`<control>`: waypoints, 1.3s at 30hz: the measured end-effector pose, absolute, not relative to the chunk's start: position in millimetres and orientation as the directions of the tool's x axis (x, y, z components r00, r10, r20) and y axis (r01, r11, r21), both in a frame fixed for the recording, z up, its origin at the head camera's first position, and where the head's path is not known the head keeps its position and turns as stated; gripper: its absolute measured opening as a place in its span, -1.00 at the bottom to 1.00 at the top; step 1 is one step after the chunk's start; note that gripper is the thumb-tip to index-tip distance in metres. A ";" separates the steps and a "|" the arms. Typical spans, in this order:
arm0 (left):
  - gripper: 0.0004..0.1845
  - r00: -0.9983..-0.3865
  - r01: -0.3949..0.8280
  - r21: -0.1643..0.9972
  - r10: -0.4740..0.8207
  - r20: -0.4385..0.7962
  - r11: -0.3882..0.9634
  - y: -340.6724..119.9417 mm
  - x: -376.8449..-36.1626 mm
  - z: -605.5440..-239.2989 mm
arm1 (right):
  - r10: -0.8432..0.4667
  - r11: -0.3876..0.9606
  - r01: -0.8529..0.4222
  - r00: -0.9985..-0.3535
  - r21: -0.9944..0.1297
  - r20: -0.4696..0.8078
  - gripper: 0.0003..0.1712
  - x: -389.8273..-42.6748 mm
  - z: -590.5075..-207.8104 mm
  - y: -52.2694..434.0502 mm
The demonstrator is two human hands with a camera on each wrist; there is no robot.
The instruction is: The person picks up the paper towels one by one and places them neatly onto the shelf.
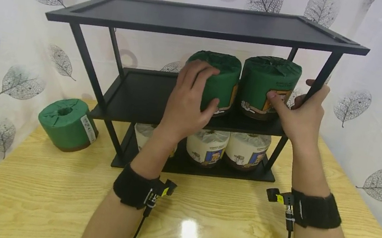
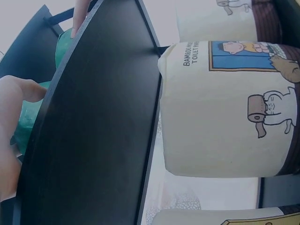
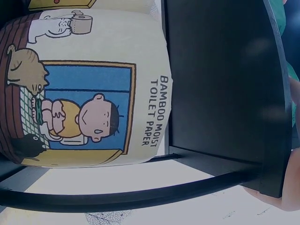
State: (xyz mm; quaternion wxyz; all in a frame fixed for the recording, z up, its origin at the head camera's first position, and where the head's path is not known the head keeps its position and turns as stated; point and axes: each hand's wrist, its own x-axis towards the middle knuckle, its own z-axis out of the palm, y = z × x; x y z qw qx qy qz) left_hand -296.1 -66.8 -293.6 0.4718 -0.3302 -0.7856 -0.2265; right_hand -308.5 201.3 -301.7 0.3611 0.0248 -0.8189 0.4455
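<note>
Two green-wrapped toilet rolls stand side by side on the middle shelf [image 1: 142, 95] of a black rack. My left hand [image 1: 188, 98] holds the left green toilet roll [image 1: 218, 84], its fingers over the top and side and its thumb at the front. With its thumb, my right hand [image 1: 304, 115] touches the front of the right green toilet roll [image 1: 267, 87]. The right hand's other fingers reach around the rack's right front post [image 1: 326, 69] and are partly hidden. In the left wrist view, the shelf's underside hides most of the left hand's grip.
On the bottom shelf stand cream toilet rolls [image 1: 206, 148], one partly behind the left forearm. Another green toilet roll [image 1: 68, 123] sits on the wooden table [image 1: 227, 223], left of the rack. The rack's top board [image 1: 205, 20] spans above the hands. A leaf-patterned curtain [image 1: 359, 107] hangs behind.
</note>
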 end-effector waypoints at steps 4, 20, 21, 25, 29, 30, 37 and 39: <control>-0.49 -0.357 0.702 0.055 0.283 0.890 0.710 -64.9 -292.8 -291.3 | 0.279 0.602 -0.366 -0.736 -0.710 0.616 -0.13 -308.9 -301.0 201.2; -0.16 -0.506 0.519 -0.085 0.386 0.771 0.851 -30.7 -262.7 -295.7 | 0.293 0.596 -0.342 -0.749 -0.726 0.594 -0.13 -305.8 -302.9 201.2; -0.17 -0.502 0.513 -0.093 0.387 0.773 0.853 -30.6 -263.0 -296.4 | 0.291 0.598 -0.346 -0.747 -0.723 0.597 -0.13 -306.1 -302.9 201.0; -0.21 -0.494 0.512 -0.092 0.380 0.782 0.854 -32.1 -264.7 -297.2 | 0.284 0.599 -0.354 -0.745 -0.718 0.604 -0.12 -307.2 -302.2 200.0; -0.25 -0.494 0.522 -0.076 0.374 0.785 0.849 -33.8 -267.0 -297.4 | 0.281 0.600 -0.357 -0.744 -0.716 0.607 -0.12 -308.0 -301.3 199.2; -0.25 -0.496 0.525 -0.073 0.374 0.783 0.848 -34.1 -267.2 -297.2 | 0.281 0.600 -0.358 -0.743 -0.715 0.607 -0.12 -308.1 -301.1 199.1; -0.31 -0.492 0.565 -0.032 0.367 0.790 0.825 -37.5 -268.7 -294.2 | 0.283 0.608 -0.359 -0.735 -0.708 0.616 -0.13 -307.7 -300.1 199.8; -0.32 -0.487 0.577 -0.023 0.366 0.793 0.817 -39.2 -269.5 -293.2 | 0.284 0.608 -0.360 -0.734 -0.708 0.617 -0.13 -307.9 -300.0 200.1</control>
